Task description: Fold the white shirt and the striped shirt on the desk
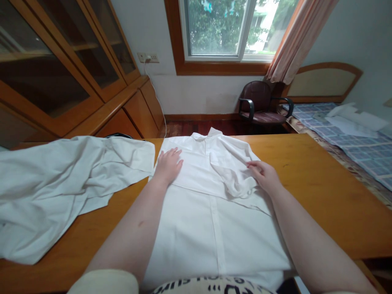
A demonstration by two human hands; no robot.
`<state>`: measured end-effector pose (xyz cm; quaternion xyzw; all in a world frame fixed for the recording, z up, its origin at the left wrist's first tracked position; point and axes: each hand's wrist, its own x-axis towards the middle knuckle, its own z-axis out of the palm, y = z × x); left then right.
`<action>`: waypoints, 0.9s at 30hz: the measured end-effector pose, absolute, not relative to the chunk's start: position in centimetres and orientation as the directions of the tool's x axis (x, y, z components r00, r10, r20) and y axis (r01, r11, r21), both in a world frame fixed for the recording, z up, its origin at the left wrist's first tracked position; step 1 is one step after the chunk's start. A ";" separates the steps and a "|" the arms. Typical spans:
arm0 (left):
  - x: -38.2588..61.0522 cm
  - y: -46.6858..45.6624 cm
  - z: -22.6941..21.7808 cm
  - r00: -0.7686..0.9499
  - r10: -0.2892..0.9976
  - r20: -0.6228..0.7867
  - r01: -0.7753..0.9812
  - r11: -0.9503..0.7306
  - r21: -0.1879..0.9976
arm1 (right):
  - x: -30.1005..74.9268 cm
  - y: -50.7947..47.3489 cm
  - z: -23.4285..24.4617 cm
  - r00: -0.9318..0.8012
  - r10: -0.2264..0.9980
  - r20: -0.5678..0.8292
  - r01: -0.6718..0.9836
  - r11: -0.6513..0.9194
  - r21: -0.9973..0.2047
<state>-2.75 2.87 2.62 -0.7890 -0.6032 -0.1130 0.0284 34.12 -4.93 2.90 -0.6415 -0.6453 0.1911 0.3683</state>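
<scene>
A white button-up shirt [190, 220] lies front up on the table, its collar [206, 134] pointing away from me and its hem close to my body. One sleeve is laid flat across the chest, and the other sleeve [235, 179] is bunched and creased on the right half. Flat on the shirt's left side rests my left hand [169, 165], its fingers spread. At the right edge, near the shoulder, my right hand [265, 173] pinches the shirt's fabric between thumb and fingers.
Another white garment [73, 175] lies rumpled on the left of the wooden table [321, 204]. A glass-door cabinet [61, 49] stands at the left. Beyond the table are an armchair [260, 102] and a window [217, 28]. A bed [352, 143] with papers is at the right.
</scene>
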 end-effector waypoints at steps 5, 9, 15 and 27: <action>3.2 -0.6 2.8 0.529 0.840 0.123 0.832 -0.542 0.118 | 36.5 -3.1 1.0 0.449 0.854 0.261 0.639 -0.102 -0.763; 5.3 -1.1 1.1 0.520 0.854 0.002 0.838 -0.511 0.190 | 37.2 -2.3 -0.3 0.517 0.837 0.179 0.464 -0.098 -0.881; 4.6 0.0 0.6 0.522 0.853 -0.026 0.831 -0.501 0.244 | 37.2 -2.0 -0.7 0.396 0.906 0.151 0.516 -0.083 -0.852; 7.6 -1.0 1.1 0.253 0.962 0.106 0.913 -0.274 0.302 | 39.4 2.8 0.7 0.503 0.862 -0.070 0.623 -0.417 -0.661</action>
